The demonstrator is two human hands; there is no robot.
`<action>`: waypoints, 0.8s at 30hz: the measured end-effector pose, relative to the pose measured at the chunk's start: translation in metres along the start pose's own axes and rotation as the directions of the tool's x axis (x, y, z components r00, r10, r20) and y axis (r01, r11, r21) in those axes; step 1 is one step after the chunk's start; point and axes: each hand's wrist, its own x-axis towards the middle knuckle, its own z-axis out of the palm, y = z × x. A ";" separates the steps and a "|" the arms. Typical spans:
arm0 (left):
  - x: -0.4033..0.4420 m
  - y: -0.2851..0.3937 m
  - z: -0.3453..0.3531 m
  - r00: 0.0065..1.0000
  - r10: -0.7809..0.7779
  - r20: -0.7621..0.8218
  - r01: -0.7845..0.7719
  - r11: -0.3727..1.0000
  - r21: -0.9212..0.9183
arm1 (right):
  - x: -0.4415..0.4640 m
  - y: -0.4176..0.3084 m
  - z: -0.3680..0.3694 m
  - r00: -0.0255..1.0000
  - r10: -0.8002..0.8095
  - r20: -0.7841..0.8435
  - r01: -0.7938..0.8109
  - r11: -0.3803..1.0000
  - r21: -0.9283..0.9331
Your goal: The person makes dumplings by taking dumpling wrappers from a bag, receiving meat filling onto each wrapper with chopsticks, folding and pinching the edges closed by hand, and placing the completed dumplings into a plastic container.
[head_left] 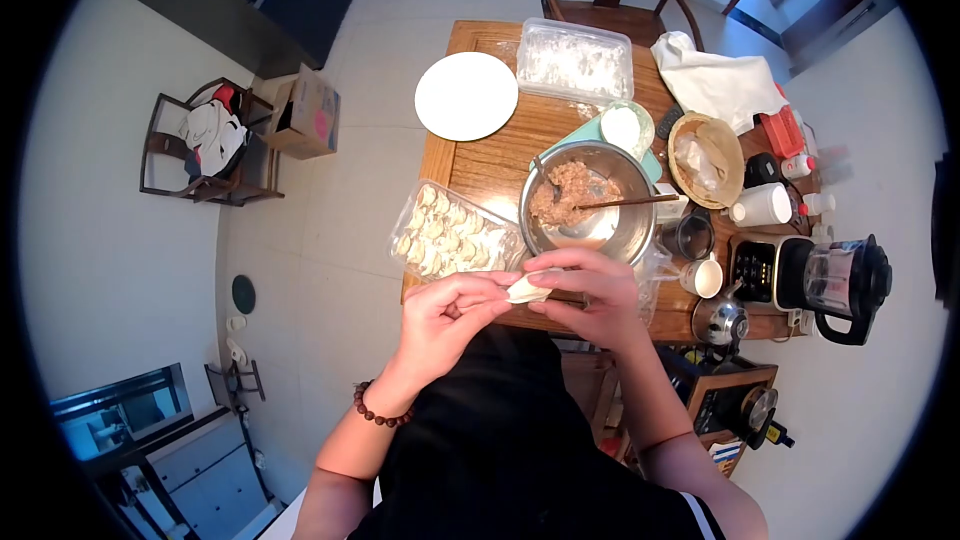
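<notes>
Between my two hands, above the near edge of the wooden table, is a pale dumpling [529, 290]. My left hand [452, 308] pinches its left end between thumb and fingers. At its right end, the fingers and thumb of my right hand [592, 292] close on the dough. Just beyond my right hand stands a steel bowl [640, 175] of minced filling [572, 190], with chopsticks [630, 202] and a spoon-like utensil resting in it. Left of the bowl, a clear tray [408, 210] carries several folded dumplings [440, 230] in rows.
A white round plate [466, 96] and a flour-dusted plastic container [575, 58] lie at the back. On the right stand a basket [735, 165], a white cup [702, 279], a kettle [720, 322] and a blender [845, 275]. A chair [618, 0] stands behind the table.
</notes>
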 end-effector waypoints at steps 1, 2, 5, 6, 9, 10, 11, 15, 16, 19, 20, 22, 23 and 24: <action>0.001 0.003 -0.003 1.000 0.008 0.004 -0.008 1.000 0.028 | 0.001 0.000 0.001 1.000 -0.001 0.007 0.001 1.000 0.002; 0.002 0.004 -0.005 1.000 0.015 0.010 -0.016 0.998 0.055 | 0.001 -0.001 0.003 1.000 -0.001 0.014 0.001 1.000 0.003; 0.004 0.000 -0.014 1.000 0.007 0.025 -0.006 0.999 -0.037 | 0.001 -0.001 0.011 1.000 0.020 -0.007 -0.020 1.000 0.008; 0.006 0.001 -0.015 0.999 0.008 0.038 -0.007 0.999 -0.042 | 0.002 -0.002 0.014 1.000 0.023 -0.016 -0.023 1.000 -0.002; 0.009 0.003 -0.027 0.999 -0.040 0.016 0.043 0.976 -0.213 | 0.006 -0.005 0.027 0.999 0.032 -0.040 -0.032 0.999 -0.014; 0.011 0.000 -0.042 0.995 -0.017 0.098 0.027 0.994 -0.104 | 0.007 -0.007 0.032 0.999 0.037 -0.036 -0.038 0.999 -0.033; 0.013 -0.003 -0.053 0.983 0.000 0.183 -0.001 1.000 0.004 | 0.009 -0.009 0.038 0.999 0.043 -0.032 -0.045 0.998 -0.052; 0.024 -0.012 -0.087 0.975 -0.025 0.220 0.043 0.996 -0.078 | 0.024 -0.020 0.071 0.996 0.020 -0.092 -0.048 0.946 -0.321; 0.027 -0.016 -0.096 0.979 -0.025 0.200 0.046 0.993 -0.105 | 0.030 -0.025 0.083 0.990 0.029 -0.135 -0.077 0.927 -0.367; 0.034 -0.017 -0.125 0.978 -0.044 0.204 0.078 0.984 -0.161 | 0.044 -0.027 0.121 0.976 0.078 -0.205 -0.165 0.878 -0.449; 0.040 -0.017 -0.135 0.975 -0.051 0.215 0.090 0.981 -0.172 | 0.050 -0.025 0.131 0.969 0.099 -0.228 -0.199 0.859 -0.472; 0.046 -0.013 -0.154 0.964 -0.081 0.252 0.119 0.983 -0.138 | 0.059 -0.021 0.149 0.962 0.102 -0.253 -0.221 0.836 -0.502; 0.049 -0.014 -0.163 0.960 -0.073 0.269 0.110 0.986 -0.123 | 0.062 -0.020 0.156 0.958 0.100 -0.267 -0.231 0.823 -0.520; 0.053 -0.016 -0.170 0.956 -0.063 0.285 0.098 0.989 -0.108 | 0.064 -0.018 0.163 0.954 0.107 -0.280 -0.246 0.813 -0.528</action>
